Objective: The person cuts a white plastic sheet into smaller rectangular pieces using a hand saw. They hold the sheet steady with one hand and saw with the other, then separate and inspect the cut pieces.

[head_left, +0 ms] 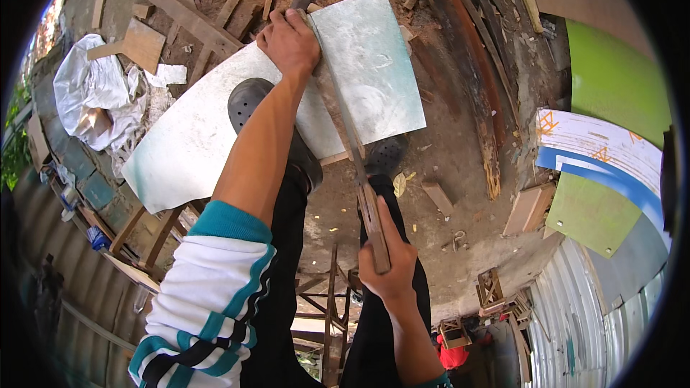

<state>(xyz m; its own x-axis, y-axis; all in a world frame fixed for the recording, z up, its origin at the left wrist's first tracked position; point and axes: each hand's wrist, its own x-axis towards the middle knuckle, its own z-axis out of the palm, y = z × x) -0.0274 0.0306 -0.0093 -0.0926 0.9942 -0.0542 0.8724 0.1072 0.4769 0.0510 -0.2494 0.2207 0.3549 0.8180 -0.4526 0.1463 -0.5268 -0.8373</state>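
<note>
My right hand is wrapped round the wooden handle of a handsaw. Its long, brownish blade stretches away from me across a pale blue-white board, along a line between the wide left part and the smaller right part. At the board's far edge, my left hand grips it just left of the blade, fingers bent over the edge. A dark clog on my left foot presses on the board. The other clog stands by its near right edge, partly hidden.
Wood offcuts and sawdust litter the ground beyond the board. Long dark planks lie at the right. A crumpled white sack is at the left, and green and white panels lean at the far right. A wood block lies near my right foot.
</note>
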